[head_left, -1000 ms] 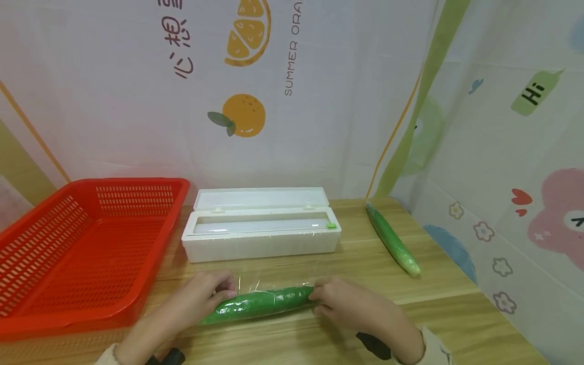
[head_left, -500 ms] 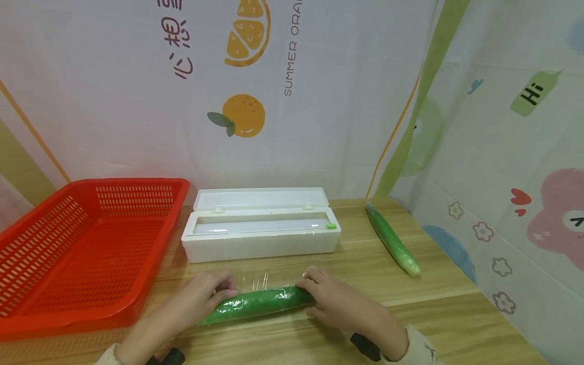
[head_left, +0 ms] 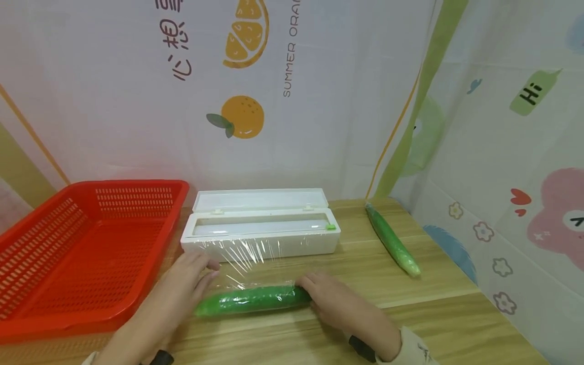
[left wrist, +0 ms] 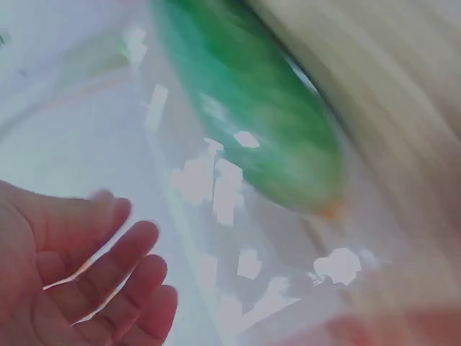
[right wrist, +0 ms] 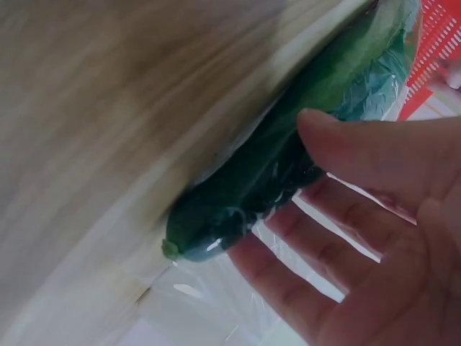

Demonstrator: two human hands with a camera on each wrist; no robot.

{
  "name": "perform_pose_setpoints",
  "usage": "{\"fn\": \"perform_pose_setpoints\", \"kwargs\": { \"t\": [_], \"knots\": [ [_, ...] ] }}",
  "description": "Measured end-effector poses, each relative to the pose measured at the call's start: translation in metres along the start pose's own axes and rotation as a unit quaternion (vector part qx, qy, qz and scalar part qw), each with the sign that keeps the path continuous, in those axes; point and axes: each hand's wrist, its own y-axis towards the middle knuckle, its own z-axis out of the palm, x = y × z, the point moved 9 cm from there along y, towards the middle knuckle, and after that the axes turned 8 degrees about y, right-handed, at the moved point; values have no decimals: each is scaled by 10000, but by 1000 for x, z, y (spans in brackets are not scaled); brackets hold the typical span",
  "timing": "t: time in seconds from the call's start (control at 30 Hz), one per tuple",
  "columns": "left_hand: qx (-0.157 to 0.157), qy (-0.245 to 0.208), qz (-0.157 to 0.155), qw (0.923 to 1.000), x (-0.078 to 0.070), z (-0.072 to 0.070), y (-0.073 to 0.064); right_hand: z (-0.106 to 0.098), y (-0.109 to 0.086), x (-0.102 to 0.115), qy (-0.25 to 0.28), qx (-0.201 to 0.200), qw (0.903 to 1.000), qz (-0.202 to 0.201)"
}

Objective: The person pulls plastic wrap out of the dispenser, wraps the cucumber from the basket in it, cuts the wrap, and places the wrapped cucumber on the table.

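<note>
A green cucumber (head_left: 255, 300) with clear cling film (head_left: 248, 258) about it lies crosswise on the table. The film stretches from it towards a white cling film dispenser (head_left: 260, 246) whose lid stands up. My right hand (head_left: 329, 299) grips the cucumber's right end; in the right wrist view the thumb is on one side and the fingers lie along the other. Just off its left end is my left hand (head_left: 189, 279), apart from it. The left wrist view shows that hand's fingers (left wrist: 137, 277) loosely bent, holding nothing, beside the shiny film.
To the left stands a red plastic basket (head_left: 98, 253) with slotted sides. A second cucumber (head_left: 393, 241), wrapped in film, lies at the right of the wooden table (head_left: 438, 324). A printed cloth (head_left: 310, 137) hangs behind and along the right.
My left hand has let go of the cucumber's left end and moved up and left. My right hand has moved left onto the right end. The film shows more creases near the dispenser.
</note>
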Motion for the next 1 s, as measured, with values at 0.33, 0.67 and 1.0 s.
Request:
{"fn": "perform_pose_setpoints", "kwargs": {
  "t": [0.33,0.67,1.0],
  "knots": [
    [1066,723,177,9915,-28,37,-36,-2,2,7,-444,-210,9988,-31],
    [1003,1085,195,9888,-26,42,-42,-2,-4,23,-1550,-221,9876,48],
    [955,1321,273,9862,-22,40,-43,1,-5,22,-1539,-204,9875,255]
  ]
}}
